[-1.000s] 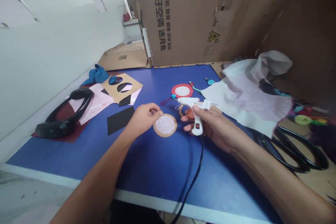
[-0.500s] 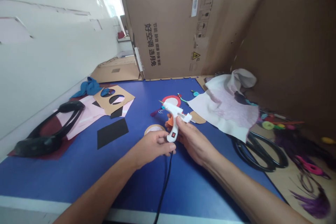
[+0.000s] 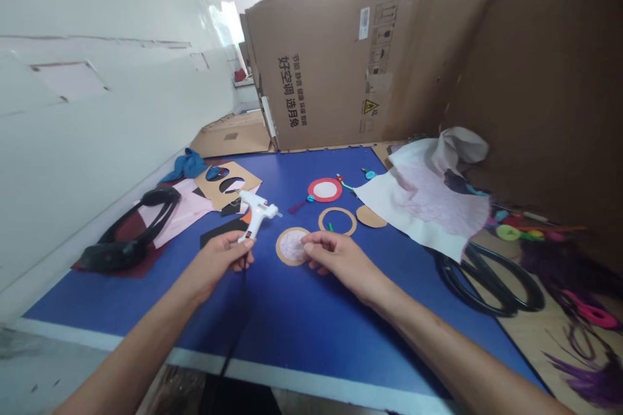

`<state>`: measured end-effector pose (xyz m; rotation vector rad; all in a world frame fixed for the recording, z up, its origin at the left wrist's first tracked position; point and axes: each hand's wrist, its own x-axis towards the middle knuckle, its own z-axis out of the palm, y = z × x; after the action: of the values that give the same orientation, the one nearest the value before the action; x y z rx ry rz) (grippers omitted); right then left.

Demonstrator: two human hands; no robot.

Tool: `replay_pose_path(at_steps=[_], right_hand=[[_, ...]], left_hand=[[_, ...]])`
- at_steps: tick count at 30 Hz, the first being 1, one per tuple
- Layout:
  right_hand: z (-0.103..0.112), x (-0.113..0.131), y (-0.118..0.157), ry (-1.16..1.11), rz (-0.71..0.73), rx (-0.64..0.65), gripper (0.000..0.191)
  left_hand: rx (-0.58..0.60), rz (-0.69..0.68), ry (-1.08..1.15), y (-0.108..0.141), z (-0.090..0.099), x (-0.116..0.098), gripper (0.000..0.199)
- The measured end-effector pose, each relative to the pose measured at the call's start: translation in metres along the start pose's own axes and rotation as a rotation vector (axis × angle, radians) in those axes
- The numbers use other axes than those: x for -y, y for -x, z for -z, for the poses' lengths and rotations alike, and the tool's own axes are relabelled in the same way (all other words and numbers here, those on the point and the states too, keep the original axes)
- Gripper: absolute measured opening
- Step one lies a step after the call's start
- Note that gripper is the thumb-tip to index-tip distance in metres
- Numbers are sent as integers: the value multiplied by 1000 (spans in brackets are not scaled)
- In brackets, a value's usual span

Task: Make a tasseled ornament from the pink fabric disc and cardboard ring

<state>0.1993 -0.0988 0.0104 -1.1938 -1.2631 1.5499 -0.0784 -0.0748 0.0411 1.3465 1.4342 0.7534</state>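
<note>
My left hand [image 3: 224, 258] grips a white hot glue gun [image 3: 256, 211] by the bottom of its handle, nozzle toward the upper left. Its black cord [image 3: 239, 324] hangs down over the table's front edge. With thumb and fingers together, my right hand [image 3: 335, 253] pinches the right edge of a round cardboard disc [image 3: 291, 248] faced with white, purple-lined material. Just behind that hand are a cardboard ring [image 3: 351, 213] with a small green piece and a plain cardboard disc [image 3: 372, 217]. Farther back rests a red-rimmed white disc [image 3: 325, 190] with a bead and purple tassel.
Large black-handled scissors [image 3: 491, 282] and a whitish cloth [image 3: 428, 191] occupy the right side. Colourful bits and purple tassels [image 3: 584, 369] lie beyond. At left are a black strap-like object [image 3: 131, 233], cut cardboard [image 3: 228, 183] and pink sheets. A big cardboard box [image 3: 331, 78] stands behind.
The glue gun has moved left and is now in my left hand alone. My right hand has let go of it and taken the edge of the round disc. The camera view has shifted slightly.
</note>
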Motion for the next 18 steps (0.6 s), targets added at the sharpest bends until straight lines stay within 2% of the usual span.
replay_pose_path(at_steps=[4,8,12,18], right_hand=[[3,-3,-5,51,2,-30,29],[3,-5,-8,72,12,-35,28],[4,-7,-10,88,7,-45,28],[5,-12,-14,90,6,-62,30]], left_hand=[[-99,77,-50,-12,47,8,52],[-128,60,-87,-17,74,13,51],[-9,28,-118,-23,75,13,48],[189,51,-158,-35,55,10,43]])
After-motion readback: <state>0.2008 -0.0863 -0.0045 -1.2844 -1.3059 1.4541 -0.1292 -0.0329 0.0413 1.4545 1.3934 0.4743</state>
